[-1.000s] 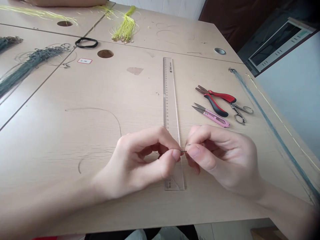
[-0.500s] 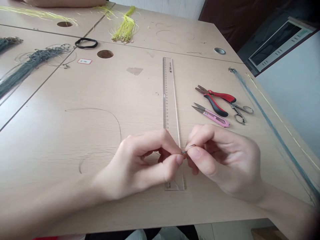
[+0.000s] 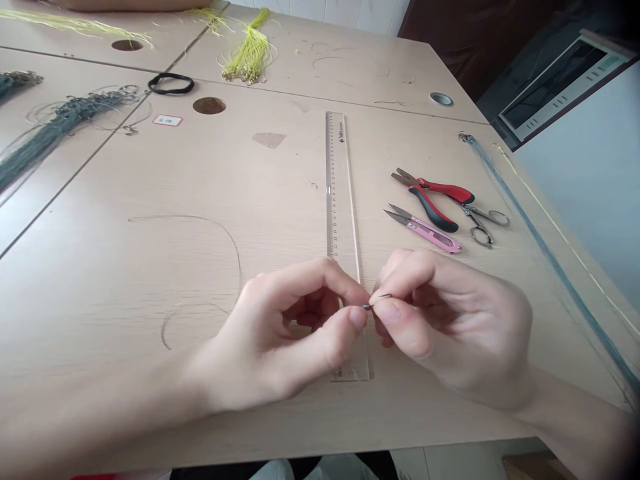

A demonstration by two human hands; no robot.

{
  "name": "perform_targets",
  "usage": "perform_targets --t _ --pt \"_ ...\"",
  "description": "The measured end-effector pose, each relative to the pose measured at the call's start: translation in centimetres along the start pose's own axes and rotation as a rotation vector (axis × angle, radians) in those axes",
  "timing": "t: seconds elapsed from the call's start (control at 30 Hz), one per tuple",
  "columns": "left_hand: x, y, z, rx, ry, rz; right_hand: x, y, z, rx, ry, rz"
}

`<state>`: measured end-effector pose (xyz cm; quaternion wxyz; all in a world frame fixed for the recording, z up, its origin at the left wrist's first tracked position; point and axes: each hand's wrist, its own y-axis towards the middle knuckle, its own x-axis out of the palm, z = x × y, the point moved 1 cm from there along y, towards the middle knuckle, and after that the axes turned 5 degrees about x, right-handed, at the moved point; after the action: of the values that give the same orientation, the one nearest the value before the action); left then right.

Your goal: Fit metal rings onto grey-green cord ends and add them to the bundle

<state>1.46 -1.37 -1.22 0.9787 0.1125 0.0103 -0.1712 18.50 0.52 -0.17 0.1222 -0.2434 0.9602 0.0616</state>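
Pinching dark hook (image 3: 369,307) w/ L hand (image 3: 274,343) & R hand (image 3: 467,337).

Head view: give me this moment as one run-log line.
left hand: pinching thin dark piece; right hand: pinching same piece; ruler: beneath fingertips; pliers, pink snips, scissors: lying beyond right hand

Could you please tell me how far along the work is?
Apparently done: strands gathered in a yellow bundle and a blue-grey bundle. In hand: the left hand and right hand pinch a small dark piece. A loose strand lies ungathered; what remains, I cannot tell.
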Motion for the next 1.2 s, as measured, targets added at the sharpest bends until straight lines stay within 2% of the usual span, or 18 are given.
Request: perform_targets --t 0.4,1.2 --pt "-0.16 -0.21 -0.44 0.123 0.03 -0.01 -0.06 -0.19 0.14 -0.012 -0.037 -0.016" --pt "0.05 0.02 -0.34 0.181 -0.002 -0.001 0.03 -0.08 0.13 -0.049 -0.022 -0.026"
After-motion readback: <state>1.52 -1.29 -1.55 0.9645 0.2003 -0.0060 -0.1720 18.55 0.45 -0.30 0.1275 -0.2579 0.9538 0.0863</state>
